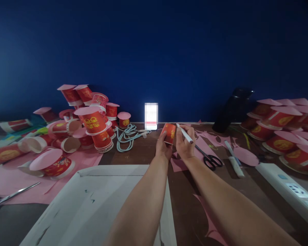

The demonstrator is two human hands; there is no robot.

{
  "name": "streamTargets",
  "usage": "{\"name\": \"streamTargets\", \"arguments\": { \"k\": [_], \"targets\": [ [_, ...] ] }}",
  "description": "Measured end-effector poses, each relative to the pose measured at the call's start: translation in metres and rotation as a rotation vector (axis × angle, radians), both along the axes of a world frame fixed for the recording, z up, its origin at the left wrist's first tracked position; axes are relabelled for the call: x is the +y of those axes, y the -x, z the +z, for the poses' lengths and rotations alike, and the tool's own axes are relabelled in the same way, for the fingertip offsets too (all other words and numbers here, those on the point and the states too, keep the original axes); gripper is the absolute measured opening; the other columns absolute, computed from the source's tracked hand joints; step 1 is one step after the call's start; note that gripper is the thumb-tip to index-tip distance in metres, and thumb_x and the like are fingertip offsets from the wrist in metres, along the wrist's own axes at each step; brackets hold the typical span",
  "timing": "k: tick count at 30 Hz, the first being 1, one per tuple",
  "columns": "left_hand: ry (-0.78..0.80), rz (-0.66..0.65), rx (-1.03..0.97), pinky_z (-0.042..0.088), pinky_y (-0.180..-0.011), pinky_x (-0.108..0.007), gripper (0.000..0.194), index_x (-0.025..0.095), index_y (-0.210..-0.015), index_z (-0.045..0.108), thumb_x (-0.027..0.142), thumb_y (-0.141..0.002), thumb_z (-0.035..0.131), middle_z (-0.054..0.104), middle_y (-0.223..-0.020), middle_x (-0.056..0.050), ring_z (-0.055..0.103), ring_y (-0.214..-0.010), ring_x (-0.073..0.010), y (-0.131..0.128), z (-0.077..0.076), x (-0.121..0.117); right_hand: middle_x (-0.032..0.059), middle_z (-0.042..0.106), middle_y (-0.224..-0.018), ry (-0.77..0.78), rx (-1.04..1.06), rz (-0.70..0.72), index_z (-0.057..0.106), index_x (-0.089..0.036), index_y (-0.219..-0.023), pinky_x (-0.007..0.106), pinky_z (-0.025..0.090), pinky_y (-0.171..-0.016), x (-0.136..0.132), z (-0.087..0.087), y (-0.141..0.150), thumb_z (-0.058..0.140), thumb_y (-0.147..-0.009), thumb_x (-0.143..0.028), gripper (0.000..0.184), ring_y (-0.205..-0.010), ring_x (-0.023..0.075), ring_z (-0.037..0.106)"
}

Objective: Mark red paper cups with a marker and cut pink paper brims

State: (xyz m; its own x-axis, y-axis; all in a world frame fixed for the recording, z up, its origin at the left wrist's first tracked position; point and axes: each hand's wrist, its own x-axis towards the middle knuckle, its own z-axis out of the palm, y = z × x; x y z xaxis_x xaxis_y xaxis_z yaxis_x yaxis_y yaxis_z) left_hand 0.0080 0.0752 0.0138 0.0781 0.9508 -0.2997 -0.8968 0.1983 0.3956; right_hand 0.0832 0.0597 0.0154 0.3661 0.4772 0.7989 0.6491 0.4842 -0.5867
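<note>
My left hand (pixel 163 147) is closed round a small red paper cup (pixel 168 133) with gold print, held upside down above the brown table (pixel 141 150). My right hand (pixel 184 143) grips a white pen (pixel 185 134), its upper end beside the cup's top edge. Both hands hang over a piece of pink paper (pixel 178 164). Black scissors (pixel 210 159) lie just right of my right hand.
Piles of red cups capped with pink paper discs sit at the left (pixel 92 123) and right (pixel 282 123). A lit phone (pixel 151 116) leans on the blue wall beside a coiled cable (pixel 127 135). Also here: white board (pixel 97 201), power strip (pixel 290 189), glue stick (pixel 236 166), dark bottle (pixel 233 109).
</note>
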Motion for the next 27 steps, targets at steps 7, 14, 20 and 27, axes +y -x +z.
{"name": "streamTargets", "arguments": {
  "k": [7,14,20,27],
  "targets": [
    [0.011,0.016,-0.023,0.051,-0.075,-0.023,0.008,0.014,-0.082,0.063,0.015,-0.074,0.063,0.068,-0.081,-0.005,0.066,-0.076,-0.0137,0.0014,0.001,0.0001,0.0066,0.064,-0.09,0.009,-0.012,0.045,0.06,-0.018,-0.093,0.034,0.049,-0.078,0.001,-0.0029,-0.0002,0.053,-0.088,-0.032,0.016,-0.083,0.0183,0.061],
    [0.011,-0.02,-0.02,0.05,-0.08,-0.024,0.013,0.014,-0.087,0.064,0.016,-0.074,0.061,0.069,-0.086,-0.006,0.067,-0.085,-0.0159,0.0018,0.0021,-0.0008,0.0043,0.066,-0.085,0.042,-0.014,0.075,0.062,-0.018,-0.09,0.031,0.051,-0.072,-0.0003,-0.0022,-0.0001,0.055,-0.086,-0.032,0.016,-0.075,0.0166,0.062],
    [0.028,0.002,0.008,0.051,-0.073,-0.023,0.011,0.015,-0.085,0.064,0.017,-0.074,0.063,0.069,-0.079,-0.004,0.067,-0.076,-0.015,0.0016,0.0021,-0.0008,0.0055,0.067,-0.087,0.034,-0.053,0.057,0.062,-0.018,-0.091,0.031,0.051,-0.073,0.0013,-0.0021,-0.0012,0.055,-0.087,-0.033,0.017,-0.078,0.0175,0.063],
    [-0.027,0.008,-0.022,0.05,-0.072,-0.023,0.01,0.014,-0.084,0.063,0.015,-0.075,0.061,0.068,-0.077,-0.004,0.065,-0.068,-0.0121,0.0013,0.0007,-0.0005,0.0064,0.066,-0.088,0.002,-0.061,0.015,0.062,-0.018,-0.09,0.033,0.05,-0.078,0.0028,-0.0012,-0.0026,0.052,-0.088,-0.033,0.018,-0.083,0.0185,0.062]
  ]
}}
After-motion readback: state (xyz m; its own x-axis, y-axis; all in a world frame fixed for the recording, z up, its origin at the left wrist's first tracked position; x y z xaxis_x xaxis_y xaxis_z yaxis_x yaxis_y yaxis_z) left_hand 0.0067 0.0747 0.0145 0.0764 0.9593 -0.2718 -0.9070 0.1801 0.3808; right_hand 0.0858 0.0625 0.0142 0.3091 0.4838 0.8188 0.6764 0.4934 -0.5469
